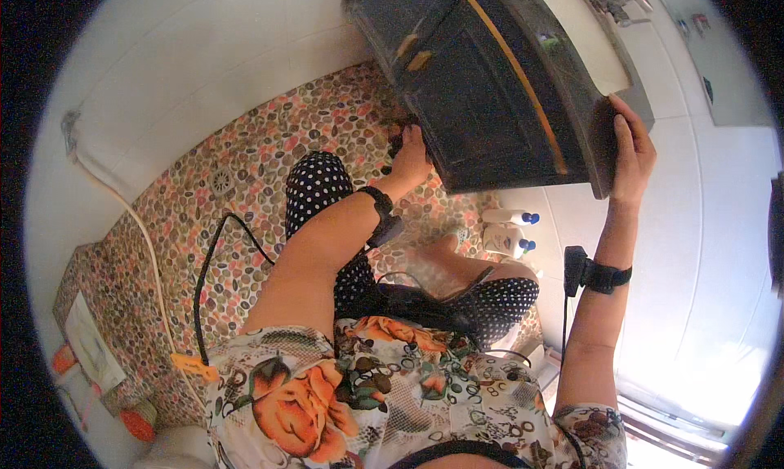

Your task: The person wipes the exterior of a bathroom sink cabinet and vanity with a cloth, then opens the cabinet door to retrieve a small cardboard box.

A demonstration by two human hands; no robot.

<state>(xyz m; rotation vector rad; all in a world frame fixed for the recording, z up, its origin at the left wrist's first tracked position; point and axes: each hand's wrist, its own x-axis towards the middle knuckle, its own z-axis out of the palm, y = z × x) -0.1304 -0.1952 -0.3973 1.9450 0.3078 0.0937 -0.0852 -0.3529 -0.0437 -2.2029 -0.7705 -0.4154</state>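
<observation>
My right hand [634, 153] rests at the near right corner of the dark countertop [594, 130], its fingers and thumb gripping the edge. The countertop tops a black cabinet [482, 93] with gold-coloured trim and handles. My left hand [411, 160] reaches low beside the cabinet's bottom edge, over the pebbled floor. Its fingers are curled next to a small dark patch, and what they hold, if anything, is too shadowed to make out. Both wrists carry black straps with small devices.
Two white bottles with blue caps [508, 238] stand by the right wall. A pale hose [135, 212] runs down the left side, near a black cable [202, 293] and a round floor drain [221, 181]. A white basin [584, 40] sits on the countertop.
</observation>
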